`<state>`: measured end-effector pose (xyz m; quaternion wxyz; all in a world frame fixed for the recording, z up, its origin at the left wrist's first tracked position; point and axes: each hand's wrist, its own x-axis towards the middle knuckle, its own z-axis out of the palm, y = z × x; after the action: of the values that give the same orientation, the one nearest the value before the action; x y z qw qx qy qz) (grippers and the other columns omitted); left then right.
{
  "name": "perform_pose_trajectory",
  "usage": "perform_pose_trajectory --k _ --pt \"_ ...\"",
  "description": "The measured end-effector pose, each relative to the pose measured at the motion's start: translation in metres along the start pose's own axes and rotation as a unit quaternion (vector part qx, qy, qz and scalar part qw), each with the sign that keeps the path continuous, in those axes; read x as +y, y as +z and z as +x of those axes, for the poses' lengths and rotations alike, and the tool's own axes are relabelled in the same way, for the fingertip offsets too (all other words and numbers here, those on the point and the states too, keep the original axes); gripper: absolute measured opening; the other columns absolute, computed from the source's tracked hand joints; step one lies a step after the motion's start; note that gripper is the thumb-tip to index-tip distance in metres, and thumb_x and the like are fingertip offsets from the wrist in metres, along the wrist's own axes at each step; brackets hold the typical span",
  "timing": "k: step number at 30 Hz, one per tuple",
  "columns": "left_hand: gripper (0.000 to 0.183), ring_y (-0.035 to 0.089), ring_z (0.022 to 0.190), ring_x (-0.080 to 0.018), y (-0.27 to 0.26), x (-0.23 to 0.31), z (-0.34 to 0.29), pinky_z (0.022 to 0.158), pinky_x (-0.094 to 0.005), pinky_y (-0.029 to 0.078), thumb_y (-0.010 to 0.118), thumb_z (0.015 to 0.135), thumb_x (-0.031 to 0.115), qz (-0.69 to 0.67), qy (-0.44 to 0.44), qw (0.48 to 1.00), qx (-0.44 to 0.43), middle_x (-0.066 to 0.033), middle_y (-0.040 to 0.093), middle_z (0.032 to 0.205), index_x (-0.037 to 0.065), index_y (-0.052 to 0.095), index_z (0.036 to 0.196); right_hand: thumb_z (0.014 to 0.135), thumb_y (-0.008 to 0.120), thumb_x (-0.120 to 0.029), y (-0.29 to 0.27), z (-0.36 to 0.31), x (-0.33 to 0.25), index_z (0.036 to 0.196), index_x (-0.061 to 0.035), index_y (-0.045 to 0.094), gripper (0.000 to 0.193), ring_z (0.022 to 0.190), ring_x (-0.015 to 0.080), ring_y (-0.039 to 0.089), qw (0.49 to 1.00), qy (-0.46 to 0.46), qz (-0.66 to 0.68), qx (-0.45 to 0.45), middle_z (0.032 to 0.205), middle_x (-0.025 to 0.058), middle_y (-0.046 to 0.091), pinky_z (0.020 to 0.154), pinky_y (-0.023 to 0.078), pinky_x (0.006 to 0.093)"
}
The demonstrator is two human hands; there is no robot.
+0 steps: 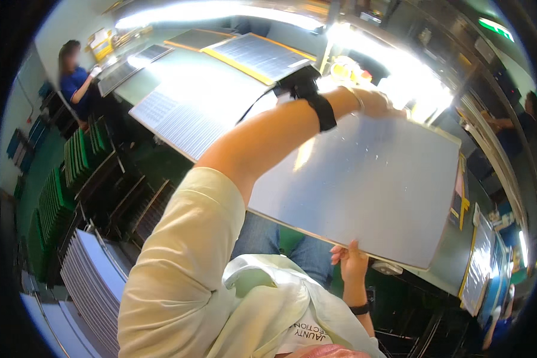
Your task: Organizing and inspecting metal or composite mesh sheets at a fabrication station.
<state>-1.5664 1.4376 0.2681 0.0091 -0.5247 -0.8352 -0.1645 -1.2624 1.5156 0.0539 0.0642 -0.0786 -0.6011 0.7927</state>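
A large pale grey flat panel (364, 185) with a thin light rim lies before me, its near edge jutting over my knees. My left hand (373, 104) reaches across to the panel's far edge and touches it there. Glare and blur hide how those fingers are set. At the near edge, my right hand (352, 259) grips the panel, the thumb at the rim and the fingers curled beside it. A black strapped device (307, 89) sits on my left forearm.
A striped white panel (185, 119) lies to the left on the table, with a dark yellow-edged panel (256, 56) behind. Bright tube lights (394, 59) hang low ahead. Green racks (56, 194) and stacked panels (92, 274) stand at left. A person (77, 80) works at far left.
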Motion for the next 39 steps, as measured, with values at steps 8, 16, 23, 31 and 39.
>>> perform_pose_trajectory --k 8,16,23,31,39 --pt "0.03 0.054 0.057 -0.0296 0.021 -0.069 -0.191 0.054 -0.0365 0.041 0.06 0.081 0.028 -0.077 -0.158 0.949 0.263 -0.0167 0.057 0.063 0.0 0.061 0.071 0.089 0.045 -0.045 -0.001 0.028 0.013 0.076 -0.0002 0.054 0.048 0.051 0.0153 0.055 0.973 0.162 0.107 0.121 0.065 0.0132 0.058 0.044 0.045 0.0246" --pt "0.042 0.054 0.052 -0.0143 0.118 -0.119 -0.422 0.048 -0.0285 0.042 0.051 0.086 0.039 -0.175 -0.604 0.572 0.526 -0.0082 0.056 0.059 0.001 0.056 0.07 0.087 0.052 -0.018 0.07 0.04 -0.086 0.075 0.0028 0.06 0.025 0.052 0.0202 0.059 0.895 0.163 -0.272 -0.313 0.063 0.0134 0.062 0.048 0.046 0.0278" --pt "0.036 0.059 0.07 -0.0135 0.144 -0.116 -0.403 0.062 -0.0258 0.048 0.043 0.091 0.04 -0.547 -0.455 0.463 0.528 -0.0044 0.061 0.083 0.007 0.055 0.094 0.078 0.062 -0.025 0.285 0.165 -0.009 0.1 -0.0003 0.056 0.034 0.102 0.0364 0.052 0.677 -0.488 -0.425 -0.35 0.11 0.0183 0.054 0.084 0.044 0.0393" --pt "0.024 0.06 0.073 -0.0132 0.15 -0.125 -0.422 0.064 -0.0248 0.048 0.049 0.091 0.029 -0.543 -0.438 0.477 0.535 -0.0037 0.061 0.083 0.006 0.056 0.09 0.076 0.063 -0.039 0.322 0.186 0.052 0.112 0.0091 0.048 0.062 0.115 0.0419 0.043 0.607 -0.385 -0.55 -0.424 0.122 0.0293 0.044 0.096 0.037 0.0413" --pt "0.025 0.06 0.072 -0.011 0.156 -0.125 -0.424 0.065 -0.0237 0.049 0.05 0.09 0.03 -0.56 -0.423 0.479 0.527 -0.0027 0.062 0.083 0.007 0.056 0.094 0.083 0.053 -0.037 0.325 0.193 0.056 0.105 0.0134 0.049 0.055 0.109 0.045 0.047 0.412 -0.508 -0.617 -0.436 0.115 0.0338 0.047 0.092 0.041 0.0415"
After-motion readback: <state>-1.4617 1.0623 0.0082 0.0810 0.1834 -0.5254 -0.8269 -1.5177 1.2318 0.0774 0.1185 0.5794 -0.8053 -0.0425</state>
